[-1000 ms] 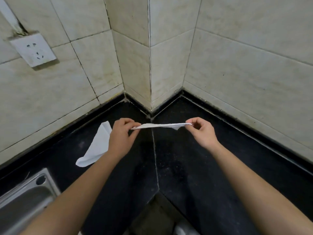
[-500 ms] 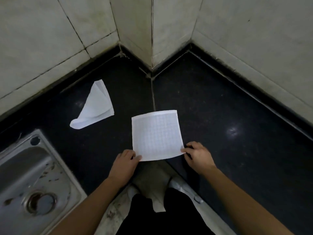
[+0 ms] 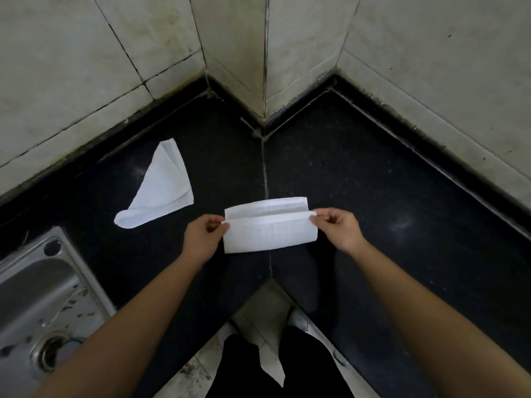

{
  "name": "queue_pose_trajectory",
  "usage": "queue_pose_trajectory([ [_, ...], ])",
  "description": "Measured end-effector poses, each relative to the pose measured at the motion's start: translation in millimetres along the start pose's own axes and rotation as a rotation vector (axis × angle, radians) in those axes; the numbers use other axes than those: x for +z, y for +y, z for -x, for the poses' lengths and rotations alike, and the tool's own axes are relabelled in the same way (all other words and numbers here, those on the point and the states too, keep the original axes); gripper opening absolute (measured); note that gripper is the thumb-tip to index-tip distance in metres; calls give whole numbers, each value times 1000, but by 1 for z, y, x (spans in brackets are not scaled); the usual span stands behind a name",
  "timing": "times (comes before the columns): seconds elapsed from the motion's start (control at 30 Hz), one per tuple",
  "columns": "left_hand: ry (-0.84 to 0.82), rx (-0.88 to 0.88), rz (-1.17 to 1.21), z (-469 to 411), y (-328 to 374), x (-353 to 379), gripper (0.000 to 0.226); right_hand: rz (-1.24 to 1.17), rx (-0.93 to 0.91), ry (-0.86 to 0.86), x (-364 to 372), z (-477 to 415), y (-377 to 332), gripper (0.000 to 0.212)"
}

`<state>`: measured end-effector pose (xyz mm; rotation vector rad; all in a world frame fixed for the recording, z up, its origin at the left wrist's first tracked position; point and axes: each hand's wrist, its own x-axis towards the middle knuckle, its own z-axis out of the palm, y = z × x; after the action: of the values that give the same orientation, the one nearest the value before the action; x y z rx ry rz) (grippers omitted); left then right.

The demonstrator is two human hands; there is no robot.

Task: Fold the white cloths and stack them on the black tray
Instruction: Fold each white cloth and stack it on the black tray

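While left hand [image 3: 201, 237], right hand [image 3: 339, 229] pinch flap corners, white cloth [image 3: 270, 234] half-folded, gridded.

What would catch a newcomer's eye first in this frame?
The white grid-textured cloth, half folded on the black stone counter at frame centre, stands out, its upper flap's corners pinched by the left hand and right hand. A second white cloth, loosely folded into a triangle, lies apart to its left, and a stainless steel sink fills the lower-left corner.
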<state>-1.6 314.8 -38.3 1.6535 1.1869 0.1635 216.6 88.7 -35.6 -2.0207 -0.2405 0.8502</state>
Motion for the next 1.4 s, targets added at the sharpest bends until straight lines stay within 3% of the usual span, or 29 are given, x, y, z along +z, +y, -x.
queue_pose_trajectory([
  [0.27, 69, -20, -89, -52, -1, 21, 17, 55, 42, 55, 12, -52, -4, 7],
  [0.57, 146, 3, -148, -53, -4, 29, 23, 235, 51, 95, 19, -63, -9, 27],
  [0.63, 201, 145, -298, -43, -9, 31, 33, 406, -89, 140, 21, -55, -4, 40],
  [0.73, 249, 502, -654, -27, -16, 38, 44, 794, -533, 241, 30, -44, 8, 49],
  [0.83, 50, 671, -913, -26, -20, 48, 58, 1052, -616, 51, 48, -37, 11, 59],
  [0.97, -100, 612, -1078, -34, -23, 56, 66, 1158, -560, -68, 69, -39, 16, 69],
  [1.1, -113, 518, -1111, -29, -37, 59, 70, 1194, -517, -111, 70, -42, 24, 74],
  [1.4, -93, 479, -1082, -26, -38, 59, 70, 1214, -542, -125, 64, -45, 30, 77],
])
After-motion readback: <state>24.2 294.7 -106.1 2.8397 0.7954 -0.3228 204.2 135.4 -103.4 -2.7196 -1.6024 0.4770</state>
